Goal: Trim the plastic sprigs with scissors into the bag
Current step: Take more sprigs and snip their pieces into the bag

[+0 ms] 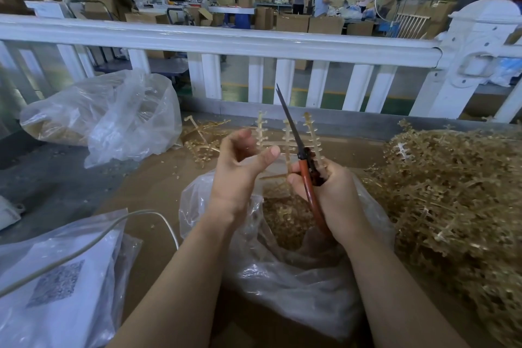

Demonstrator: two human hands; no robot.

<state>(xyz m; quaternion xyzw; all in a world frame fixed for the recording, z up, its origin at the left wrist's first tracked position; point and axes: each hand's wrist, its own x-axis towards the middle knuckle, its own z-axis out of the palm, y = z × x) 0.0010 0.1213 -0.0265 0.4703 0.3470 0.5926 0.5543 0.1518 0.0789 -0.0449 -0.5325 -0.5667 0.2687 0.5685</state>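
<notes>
A: Where is the sprig frame against your fingers?

B: It stands upright over the open clear bag. Your right hand is curled round its lower stems and the red-handled scissors together. The three bare spikes rise above your knuckles, behind the blades.

A: And the scissors themselves?

B: The blades point up and away from you, tips barely parted, crossing in front of the middle spike. The red handle runs down inside your fist.

A: What is your left hand doing?

B: It hovers just left of the frame, fingers loosely bent, thumb stretched toward the crossbar. Whether the fingertips touch the left spike, I cannot tell; it grips nothing firmly.

A: The rest?

B: Trimmed bits lie in the bag beneath your hands. A heap of uncut sprigs sits to your right on the brown cardboard; a second plastic bag lies back left.
</notes>
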